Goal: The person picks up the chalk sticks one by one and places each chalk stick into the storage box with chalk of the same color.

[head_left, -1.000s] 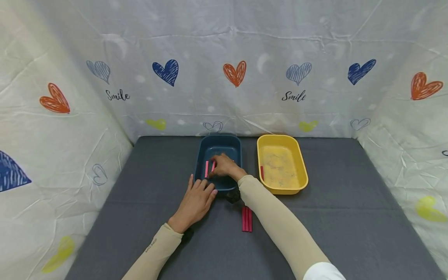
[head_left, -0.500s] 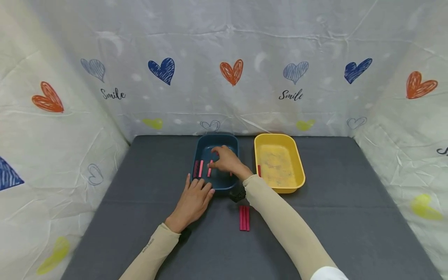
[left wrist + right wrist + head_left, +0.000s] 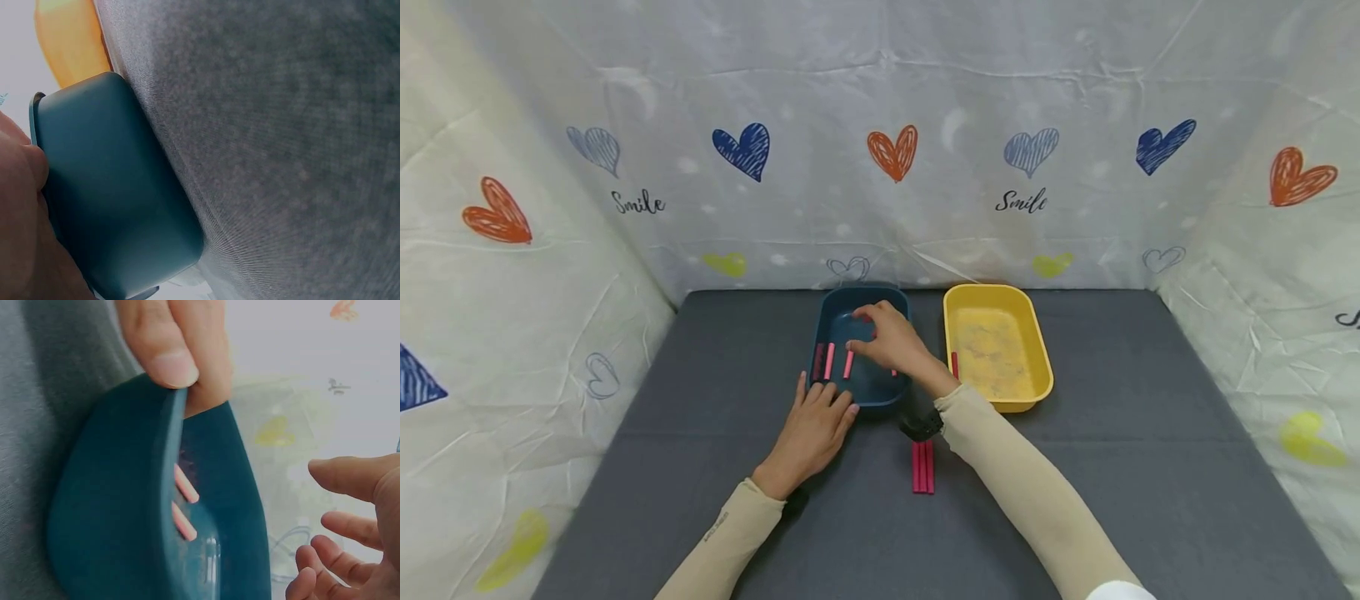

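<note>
My left hand (image 3: 808,429) holds the near rim of a dark blue plastic tub (image 3: 876,398), thumb outside and fingers over the edge, as the right wrist view shows. Above the tub, my right hand (image 3: 897,343) is spread, thumb and fingers apart, with nothing between them. Inside, a pink stick (image 3: 848,364) lies by itself below the right thumb. Left of it, another pink stick (image 3: 830,361) lies beside dark red sticks (image 3: 817,362) along the left wall. A short pink end (image 3: 894,372) peeks out under the right wrist.
To the right stands a yellow tub (image 3: 1041,367) with smudges on its floor and a dark red stick (image 3: 955,365) against its left wall. Several magenta sticks (image 3: 923,468) lie side by side on the grey tabletop (image 3: 1075,500), left of the right forearm.
My right thumb and fingers have come off the lone pink stick and spread apart. The hand has risen and drawn back to the right. My left hand keeps its hold on the rim.
</note>
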A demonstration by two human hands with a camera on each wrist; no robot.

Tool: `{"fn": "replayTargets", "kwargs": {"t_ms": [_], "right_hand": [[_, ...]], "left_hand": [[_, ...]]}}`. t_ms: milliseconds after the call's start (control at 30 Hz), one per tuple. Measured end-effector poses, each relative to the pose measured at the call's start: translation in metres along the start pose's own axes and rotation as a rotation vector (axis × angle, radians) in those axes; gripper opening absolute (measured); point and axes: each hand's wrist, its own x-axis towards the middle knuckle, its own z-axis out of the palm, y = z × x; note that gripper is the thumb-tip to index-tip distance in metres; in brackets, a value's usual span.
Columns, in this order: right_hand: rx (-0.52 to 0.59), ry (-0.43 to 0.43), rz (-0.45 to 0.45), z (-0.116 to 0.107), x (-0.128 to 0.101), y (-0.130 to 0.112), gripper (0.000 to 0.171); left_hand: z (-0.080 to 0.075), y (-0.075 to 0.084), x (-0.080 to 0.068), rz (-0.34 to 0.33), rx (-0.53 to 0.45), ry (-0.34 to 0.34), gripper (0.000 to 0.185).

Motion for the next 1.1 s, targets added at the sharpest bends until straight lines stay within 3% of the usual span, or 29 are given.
{"fn": "replayTargets", "kwargs": {"t_ms": [867,1100], "right_hand": [[0.043,0.185,-0.105,-0.008,-0.069,0.011,0.041],[0.009,0.205,-0.153,-0.011,-0.089,0.022,0.040]], "left_hand": [[0.001,-0.001,0.000,-0.021,0.007,-0.005,0.024],[0.002,0.000,0.000,-0.019,0.010,-0.005,0.025]]}}
